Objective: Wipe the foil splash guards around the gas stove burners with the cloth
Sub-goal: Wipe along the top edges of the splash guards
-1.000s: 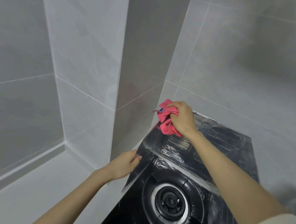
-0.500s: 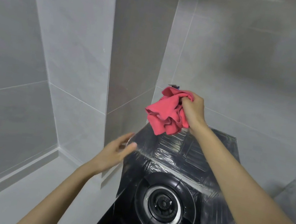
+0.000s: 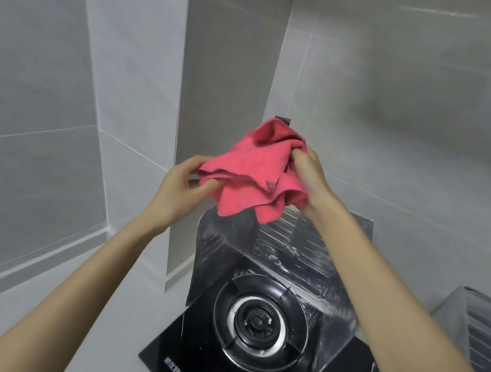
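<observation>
Single head view: looks forward-down, close over stove [image 3: 242,362], facing tiled corner.

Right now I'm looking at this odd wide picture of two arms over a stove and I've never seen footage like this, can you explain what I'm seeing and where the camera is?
This is no machine: it is a person's two bare hands, filmed by one wide-angle camera worn on the head and looking down, so the arms reach in from the bottom edge. The right hand grips a bunched pink cloth, and the left hand pinches its other side, with both held up in the air above the stove. Below sits a black gas stove with a round burner, on a pale counter in a grey tiled corner. Shiny foil splash guards stand around the burner; another one shows at the right edge.
</observation>
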### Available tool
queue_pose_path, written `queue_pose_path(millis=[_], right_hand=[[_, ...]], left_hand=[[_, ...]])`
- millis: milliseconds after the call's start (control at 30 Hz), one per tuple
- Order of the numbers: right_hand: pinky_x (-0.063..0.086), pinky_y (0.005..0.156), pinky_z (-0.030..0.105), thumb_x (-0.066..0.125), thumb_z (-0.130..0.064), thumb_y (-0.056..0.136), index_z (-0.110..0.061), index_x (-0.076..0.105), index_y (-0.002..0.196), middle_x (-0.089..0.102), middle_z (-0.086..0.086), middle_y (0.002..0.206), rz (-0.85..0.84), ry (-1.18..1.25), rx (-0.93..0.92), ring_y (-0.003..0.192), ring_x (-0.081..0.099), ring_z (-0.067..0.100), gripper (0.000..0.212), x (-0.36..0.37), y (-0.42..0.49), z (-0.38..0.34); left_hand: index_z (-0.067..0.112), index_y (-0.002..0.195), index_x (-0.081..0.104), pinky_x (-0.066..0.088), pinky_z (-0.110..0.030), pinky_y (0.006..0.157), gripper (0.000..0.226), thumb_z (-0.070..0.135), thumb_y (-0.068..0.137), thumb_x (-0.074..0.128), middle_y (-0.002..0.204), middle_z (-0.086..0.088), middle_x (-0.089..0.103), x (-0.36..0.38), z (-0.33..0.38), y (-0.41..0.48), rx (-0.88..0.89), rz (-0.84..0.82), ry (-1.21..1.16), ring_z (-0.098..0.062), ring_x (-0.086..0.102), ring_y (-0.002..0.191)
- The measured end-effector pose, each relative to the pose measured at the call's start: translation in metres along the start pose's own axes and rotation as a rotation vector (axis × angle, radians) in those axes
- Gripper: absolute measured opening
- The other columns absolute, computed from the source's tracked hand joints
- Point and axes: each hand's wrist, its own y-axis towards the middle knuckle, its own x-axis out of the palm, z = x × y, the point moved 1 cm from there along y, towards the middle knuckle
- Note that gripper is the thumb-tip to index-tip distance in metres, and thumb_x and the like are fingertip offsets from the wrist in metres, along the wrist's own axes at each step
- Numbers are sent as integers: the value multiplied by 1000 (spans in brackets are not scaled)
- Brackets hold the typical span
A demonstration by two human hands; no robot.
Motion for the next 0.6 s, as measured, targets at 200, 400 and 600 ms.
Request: queue_pose_path(millis=[200,400,600], right_hand=[[47,55,13,28,9,92,-16,53,83,57,0,74,-77,17,41,63,57,3,37,5,-18,5],[47,81,31,38,-1,92,-21,53,95,59,4,91,-105,-99,66,84,56,15,25,12,-21,16],[45,64,27,40,-6,93,-18,60,81,61,0,68,-135,-182,105,65,56,12,26,46,-28,18]], left_hand=[[18,94,59,50,-36,85,15,4,91,56,89,-6,62,-13,3,-16,-118,27,-136,-14,57,84],[22,99,59,54,-35,83,16,8,92,57,94,-1,63,-27,2,-21,-251,56,-358,-17,60,89],[16,110,57,56,-23,64,19,7,93,55,89,4,65,-65,-20,-17,-336,34,-510,-5,64,74]])
